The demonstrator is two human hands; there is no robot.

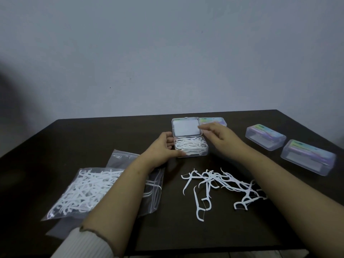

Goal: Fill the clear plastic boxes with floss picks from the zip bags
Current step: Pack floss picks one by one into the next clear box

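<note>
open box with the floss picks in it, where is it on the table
In the head view the open box sits mid-table toward the far edge, between the left hand gripping its left side and the right hand reaching to its raised lid.

Left hand (pixel 163 147) grips the open box (pixel 191 148) of picks — right hand (pixel 218 134) touches its lid (pixel 185 127), loose picks (pixel 219 185) at six o'clock.

Left forearm (pixel 119 185) covers right part of full zip bag (pixel 87 190) and most of near-empty bag (pixel 154 185) behind it. Left hand (pixel 163 148) hides open box (pixel 191 147) left wall. Right hand (pixel 221 135) blocks front of far closed box (pixel 214 121). Box label print too small to read. Right forearm overlaps loose floss picks (pixel 219 185). Desk (pixel 204 229) cut off at frame bottom and right.
</note>
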